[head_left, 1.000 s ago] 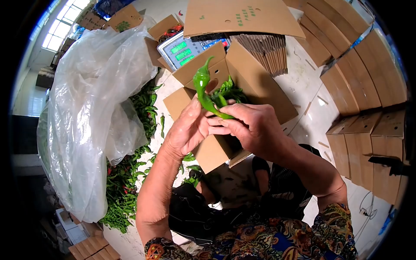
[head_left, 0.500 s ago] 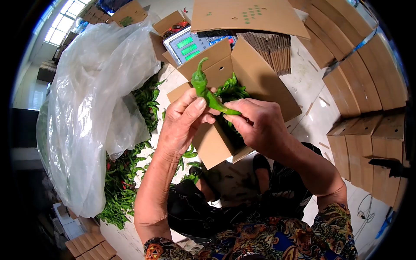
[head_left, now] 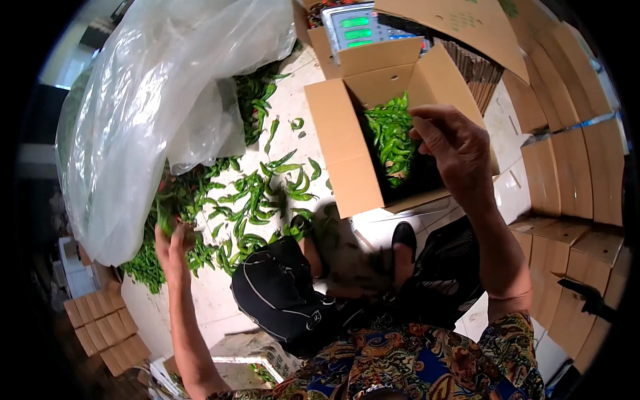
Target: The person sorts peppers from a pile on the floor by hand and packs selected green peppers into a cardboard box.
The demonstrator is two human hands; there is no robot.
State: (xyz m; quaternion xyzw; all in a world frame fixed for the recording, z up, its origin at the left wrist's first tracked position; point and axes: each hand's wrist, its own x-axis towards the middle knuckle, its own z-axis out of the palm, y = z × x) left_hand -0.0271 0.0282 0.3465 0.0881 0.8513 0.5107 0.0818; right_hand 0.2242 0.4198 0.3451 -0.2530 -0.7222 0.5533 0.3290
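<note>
From my remote seat, I see the right hand (head_left: 461, 152) at 2 o'clock, its fingers curled in toward the thumb; I cannot tell whether the tips meet, and I see nothing held between them. At about half past 8, the left hand (head_left: 175, 241) has its fingers bent at the edge of the pepper pile (head_left: 143, 269). A green pepper (head_left: 163, 215) shows at those fingertips, but blur and shadow keep me from telling whether they pinch it.

Beneath the right fingertips, toward 2 o'clock, I have the open carton (head_left: 345, 148), its flaps folded outward and green peppers (head_left: 393, 137) heaped inside. Loose peppers (head_left: 257, 203) lie scattered over the floor (head_left: 303, 70) at 9 o'clock, between the left hand and the carton.

Farther out, my view has the clear plastic sheet (head_left: 150, 113) at 10 o'clock, draped over part of the pile, and the scale (head_left: 363, 25) with lit green displays near 12. Stacked cartons (head_left: 573, 167) stand at 3 o'clock.
</note>
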